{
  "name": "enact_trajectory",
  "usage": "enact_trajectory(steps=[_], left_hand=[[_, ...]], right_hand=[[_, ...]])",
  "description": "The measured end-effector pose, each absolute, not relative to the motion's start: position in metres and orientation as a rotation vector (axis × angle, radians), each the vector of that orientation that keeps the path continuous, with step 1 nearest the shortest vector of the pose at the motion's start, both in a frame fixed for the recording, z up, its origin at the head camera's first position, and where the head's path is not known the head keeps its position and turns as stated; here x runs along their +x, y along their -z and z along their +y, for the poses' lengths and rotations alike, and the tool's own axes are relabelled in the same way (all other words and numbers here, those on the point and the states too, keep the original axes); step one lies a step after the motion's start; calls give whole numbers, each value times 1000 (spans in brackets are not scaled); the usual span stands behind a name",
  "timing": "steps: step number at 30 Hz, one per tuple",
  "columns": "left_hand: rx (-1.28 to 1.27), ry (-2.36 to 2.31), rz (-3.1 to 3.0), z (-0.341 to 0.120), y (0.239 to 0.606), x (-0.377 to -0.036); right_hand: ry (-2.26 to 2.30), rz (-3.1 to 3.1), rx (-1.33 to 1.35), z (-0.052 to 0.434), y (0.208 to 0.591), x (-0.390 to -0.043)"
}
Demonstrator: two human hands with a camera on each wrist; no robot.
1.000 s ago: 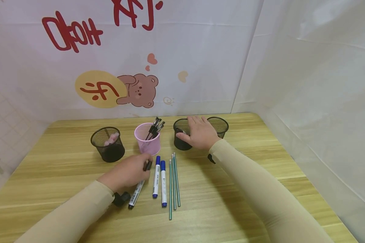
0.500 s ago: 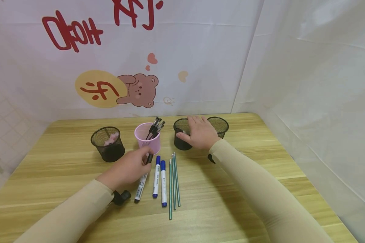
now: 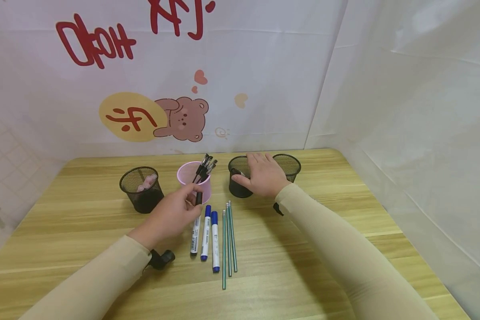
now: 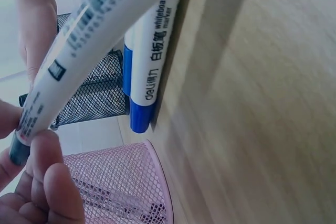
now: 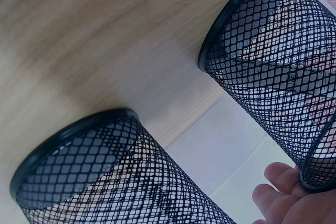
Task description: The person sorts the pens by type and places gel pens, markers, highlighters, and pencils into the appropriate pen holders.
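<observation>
My left hand pinches a black-capped whiteboard marker near its cap; the left wrist view shows thumb and fingers around that end of the marker. It is just left of two blue-capped whiteboard markers lying on the table. Directly beyond the hand stands a pink mesh pen cup with several black pens. My right hand rests over the rim of a black mesh pen cup, fingers extended. A dark-tipped item, partly hidden, shows inside that cup by the thumb.
Several green pencils lie right of the blue-capped markers. Another black mesh cup stands behind the right hand. At left, a black mesh cup contains pink items. A printed cloth wall borders the wooden table.
The left hand has shifted the black-capped marker rightward and slightly away, bringing it close beside the blue-capped markers and more nearly parallel to them. The right hand stays on the cup.
</observation>
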State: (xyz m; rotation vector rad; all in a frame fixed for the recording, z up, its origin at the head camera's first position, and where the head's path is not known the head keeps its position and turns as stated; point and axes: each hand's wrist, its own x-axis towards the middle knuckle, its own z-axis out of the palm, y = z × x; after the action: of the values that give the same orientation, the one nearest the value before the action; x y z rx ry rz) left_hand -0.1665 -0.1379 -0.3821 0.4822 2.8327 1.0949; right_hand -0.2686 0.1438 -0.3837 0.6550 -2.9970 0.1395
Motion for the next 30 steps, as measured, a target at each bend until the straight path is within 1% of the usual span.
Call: enact_trajectory(steps=[30], left_hand=[[347, -1554, 2782, -130, 375, -171]], right_hand=[[-130, -2978, 668, 144, 386, -271]])
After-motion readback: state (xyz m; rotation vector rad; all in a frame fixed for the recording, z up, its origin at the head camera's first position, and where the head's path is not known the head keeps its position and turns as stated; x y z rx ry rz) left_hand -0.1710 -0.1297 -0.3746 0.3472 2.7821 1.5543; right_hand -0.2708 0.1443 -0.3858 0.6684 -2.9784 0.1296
